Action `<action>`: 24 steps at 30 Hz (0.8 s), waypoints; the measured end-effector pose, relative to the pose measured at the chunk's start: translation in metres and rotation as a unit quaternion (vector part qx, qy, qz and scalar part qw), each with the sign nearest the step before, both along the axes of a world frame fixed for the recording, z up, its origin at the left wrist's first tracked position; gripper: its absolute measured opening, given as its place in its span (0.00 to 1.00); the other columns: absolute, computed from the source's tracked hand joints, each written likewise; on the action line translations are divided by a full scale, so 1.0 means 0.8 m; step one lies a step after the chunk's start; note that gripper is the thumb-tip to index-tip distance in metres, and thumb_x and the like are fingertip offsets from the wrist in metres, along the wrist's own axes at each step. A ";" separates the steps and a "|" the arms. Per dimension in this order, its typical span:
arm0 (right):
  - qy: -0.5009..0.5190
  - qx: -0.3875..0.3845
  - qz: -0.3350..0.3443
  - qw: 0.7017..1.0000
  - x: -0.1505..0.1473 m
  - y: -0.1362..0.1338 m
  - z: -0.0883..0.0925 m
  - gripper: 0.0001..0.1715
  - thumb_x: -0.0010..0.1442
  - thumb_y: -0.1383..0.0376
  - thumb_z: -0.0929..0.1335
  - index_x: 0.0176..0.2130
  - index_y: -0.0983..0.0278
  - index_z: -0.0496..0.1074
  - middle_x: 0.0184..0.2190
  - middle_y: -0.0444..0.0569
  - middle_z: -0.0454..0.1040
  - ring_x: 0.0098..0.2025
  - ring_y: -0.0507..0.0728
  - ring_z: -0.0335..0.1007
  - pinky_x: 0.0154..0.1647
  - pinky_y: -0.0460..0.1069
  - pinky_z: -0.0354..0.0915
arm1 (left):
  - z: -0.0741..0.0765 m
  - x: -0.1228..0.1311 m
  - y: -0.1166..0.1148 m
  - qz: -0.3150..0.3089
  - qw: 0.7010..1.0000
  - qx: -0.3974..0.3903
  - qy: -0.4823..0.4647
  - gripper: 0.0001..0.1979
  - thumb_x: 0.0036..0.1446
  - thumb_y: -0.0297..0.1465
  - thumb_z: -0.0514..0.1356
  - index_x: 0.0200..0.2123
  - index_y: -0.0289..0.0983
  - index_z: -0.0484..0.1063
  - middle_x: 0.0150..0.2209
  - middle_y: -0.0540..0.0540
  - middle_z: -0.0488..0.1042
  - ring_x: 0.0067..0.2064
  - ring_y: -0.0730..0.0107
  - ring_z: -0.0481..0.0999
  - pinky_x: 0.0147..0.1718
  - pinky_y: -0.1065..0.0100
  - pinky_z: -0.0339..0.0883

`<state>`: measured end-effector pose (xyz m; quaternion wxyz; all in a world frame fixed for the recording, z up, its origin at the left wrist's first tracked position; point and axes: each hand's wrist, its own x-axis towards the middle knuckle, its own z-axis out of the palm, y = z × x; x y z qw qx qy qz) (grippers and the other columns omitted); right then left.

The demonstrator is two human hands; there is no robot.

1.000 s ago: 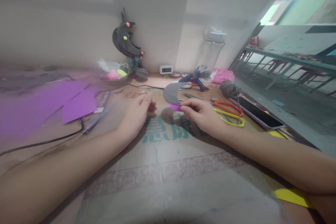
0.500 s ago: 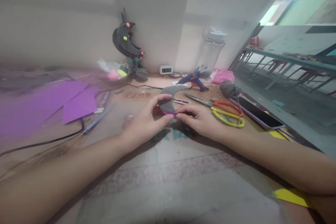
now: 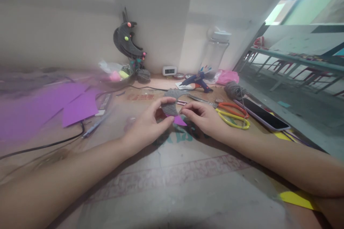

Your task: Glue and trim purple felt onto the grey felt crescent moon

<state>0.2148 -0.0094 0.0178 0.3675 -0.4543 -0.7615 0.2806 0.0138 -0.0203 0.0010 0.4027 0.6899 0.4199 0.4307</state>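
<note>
A crescent (image 3: 170, 107) of purple card, mostly wound with grey yarn, stands above the table between my hands. My left hand (image 3: 150, 118) is closed on its left side, thumb in front and index finger over the top. At its lower right, a bare purple tip sticks out. My right hand (image 3: 202, 116) pinches, close to the crescent's edge, what looks like a thin strand of the grey yarn; the strand is barely visible. Just behind the fingers lies a small pink-handled snipper (image 3: 182, 103). Scissors (image 3: 232, 111) with orange and yellow handles rest right of my right hand.
A blue glue gun (image 3: 199, 80), grey yarn ball (image 3: 234, 90) and phone (image 3: 264, 114) lie to the right. Purple sheets (image 3: 80, 109), a pen (image 3: 95, 127) and black cable (image 3: 45, 146) are left. Behind stand a small clock (image 3: 169, 71), clear bottle (image 3: 216, 53) and decorated dark crescent (image 3: 126, 41).
My right hand has drawn slightly right, away from the crescent's lower tip, so more purple card shows. My left hand keeps its hold. The whole view has shifted slightly.
</note>
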 end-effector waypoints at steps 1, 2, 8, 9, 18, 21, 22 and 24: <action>-0.003 0.005 0.005 1.000 0.000 0.001 0.000 0.11 0.62 0.59 0.66 0.33 0.63 0.73 0.23 0.42 0.69 0.26 0.51 0.66 0.28 0.47 0.60 | 0.000 0.000 0.000 -0.001 1.000 -0.002 -0.001 0.23 0.58 0.32 0.60 0.57 0.43 0.64 0.32 0.50 0.74 0.30 0.69 0.74 0.28 0.69 0.68; -0.007 0.008 0.012 1.000 0.000 0.002 -0.001 0.10 0.62 0.60 0.66 0.32 0.63 0.73 0.23 0.42 0.70 0.26 0.51 0.66 0.28 0.46 0.60 | 0.000 0.000 0.000 -0.001 1.000 -0.003 -0.001 0.23 0.58 0.32 0.60 0.57 0.43 0.64 0.32 0.50 0.74 0.30 0.70 0.74 0.28 0.69 0.68; -0.008 -0.015 0.017 1.000 -0.001 0.006 -0.002 0.10 0.61 0.61 0.66 0.32 0.64 0.73 0.23 0.42 0.69 0.26 0.51 0.64 0.29 0.47 0.60 | 0.002 0.000 -0.001 0.005 1.000 0.010 -0.008 0.22 0.58 0.32 0.61 0.56 0.43 0.65 0.33 0.50 0.73 0.31 0.71 0.73 0.30 0.70 0.68; -0.006 -0.017 0.013 1.000 0.000 0.006 -0.002 0.11 0.61 0.60 0.66 0.32 0.64 0.73 0.23 0.42 0.69 0.26 0.51 0.64 0.29 0.47 0.60 | 0.002 0.000 -0.001 0.006 1.000 0.010 -0.008 0.22 0.58 0.32 0.61 0.56 0.43 0.65 0.33 0.51 0.73 0.31 0.71 0.73 0.29 0.70 0.68; -0.009 0.010 -0.020 1.000 0.004 0.010 -0.006 0.13 0.61 0.57 0.67 0.34 0.64 0.76 0.25 0.43 0.72 0.27 0.51 0.64 0.30 0.47 0.60 | 0.000 0.000 0.000 0.011 1.000 0.008 -0.011 0.22 0.58 0.33 0.61 0.56 0.44 0.65 0.34 0.49 0.74 0.32 0.68 0.75 0.31 0.67 0.69; -0.009 0.015 -0.020 1.000 0.004 0.012 -0.008 0.14 0.60 0.57 0.67 0.35 0.64 0.77 0.27 0.44 0.73 0.28 0.52 0.66 0.31 0.47 0.61 | 0.000 0.000 0.000 0.010 1.000 0.004 -0.011 0.23 0.58 0.34 0.61 0.56 0.44 0.65 0.32 0.50 0.74 0.31 0.68 0.75 0.29 0.68 0.69; -0.011 0.013 -0.017 1.000 0.005 0.013 -0.009 0.14 0.60 0.57 0.67 0.35 0.64 0.77 0.27 0.44 0.74 0.29 0.52 0.67 0.31 0.47 0.62 | 0.000 0.000 0.000 0.011 1.000 0.005 -0.010 0.23 0.57 0.34 0.61 0.56 0.44 0.65 0.32 0.51 0.74 0.31 0.68 0.75 0.29 0.68 0.69; -0.018 0.007 -0.007 1.000 0.006 0.015 -0.011 0.14 0.61 0.58 0.66 0.38 0.64 0.78 0.29 0.46 0.76 0.29 0.52 0.68 0.31 0.48 0.63 | -0.001 0.000 0.001 0.014 1.000 0.006 -0.011 0.23 0.57 0.33 0.61 0.56 0.44 0.65 0.33 0.50 0.74 0.32 0.68 0.75 0.30 0.68 0.69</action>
